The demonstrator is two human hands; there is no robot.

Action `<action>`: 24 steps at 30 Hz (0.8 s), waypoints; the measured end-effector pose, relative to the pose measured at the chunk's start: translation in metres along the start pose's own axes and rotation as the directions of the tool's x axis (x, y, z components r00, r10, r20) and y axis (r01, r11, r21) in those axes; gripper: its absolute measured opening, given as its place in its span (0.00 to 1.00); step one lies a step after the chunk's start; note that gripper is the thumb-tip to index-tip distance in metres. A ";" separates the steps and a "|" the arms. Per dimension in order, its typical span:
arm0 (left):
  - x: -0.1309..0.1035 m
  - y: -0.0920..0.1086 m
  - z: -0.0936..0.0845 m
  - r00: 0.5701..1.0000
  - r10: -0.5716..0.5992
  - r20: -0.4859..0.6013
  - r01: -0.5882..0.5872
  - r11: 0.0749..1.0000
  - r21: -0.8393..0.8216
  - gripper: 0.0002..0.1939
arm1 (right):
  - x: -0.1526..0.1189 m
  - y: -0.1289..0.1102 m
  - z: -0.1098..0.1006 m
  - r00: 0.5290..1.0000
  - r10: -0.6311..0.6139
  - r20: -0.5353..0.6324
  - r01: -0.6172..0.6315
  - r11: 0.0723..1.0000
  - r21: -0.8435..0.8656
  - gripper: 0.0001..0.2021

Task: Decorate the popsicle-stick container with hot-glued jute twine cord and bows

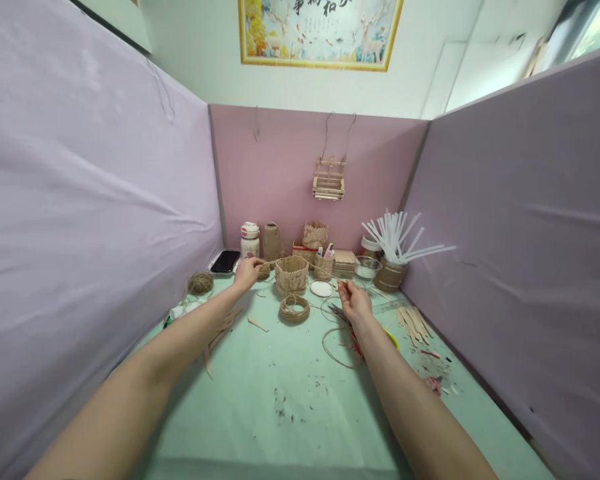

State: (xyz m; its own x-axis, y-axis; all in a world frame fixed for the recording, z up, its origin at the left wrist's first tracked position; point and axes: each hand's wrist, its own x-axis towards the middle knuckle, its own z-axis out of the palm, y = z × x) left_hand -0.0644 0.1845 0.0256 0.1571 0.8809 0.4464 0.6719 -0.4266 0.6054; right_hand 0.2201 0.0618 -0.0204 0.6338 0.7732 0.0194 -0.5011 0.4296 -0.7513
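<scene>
On my feed I see a green-covered table (250, 407) bearing a twine ball (201, 283) at left, a tan container (291, 279) with a coil of twine (295, 317) just in front, partly hidden scissors (339, 311), flat wooden sticks (414, 325) at right, and what seem dark crumbs (281, 404).

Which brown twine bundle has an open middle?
The tan ring-shaped twine coil in front of the tan scalloped container; the brown twine balls, far left and beside the left hand, show no hole.
</scene>
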 end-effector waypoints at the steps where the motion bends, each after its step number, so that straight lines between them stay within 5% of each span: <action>1: -0.004 0.000 0.000 1.000 0.012 -0.006 -0.012 1.000 -0.015 0.12 | -0.004 -0.001 0.001 0.999 0.032 -0.013 -0.032 0.999 0.003 0.05; 7: -0.016 0.002 0.006 0.995 0.073 -0.070 -0.078 0.994 -0.079 0.11 | -0.028 -0.002 0.012 0.977 0.201 -0.072 -0.199 0.979 0.035 0.09; 24: -0.039 0.018 0.027 0.977 0.148 -0.150 -0.172 0.971 -0.164 0.06 | -0.070 0.027 0.048 0.946 0.319 0.056 -0.320 0.947 0.006 0.06</action>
State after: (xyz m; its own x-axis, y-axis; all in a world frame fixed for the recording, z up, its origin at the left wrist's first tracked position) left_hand -0.0391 0.1480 0.0016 0.1442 0.7671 0.6251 0.5072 -0.5997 0.6189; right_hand 0.1344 0.0418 -0.0107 0.4069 0.8946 -0.1846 -0.6808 0.1623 -0.7142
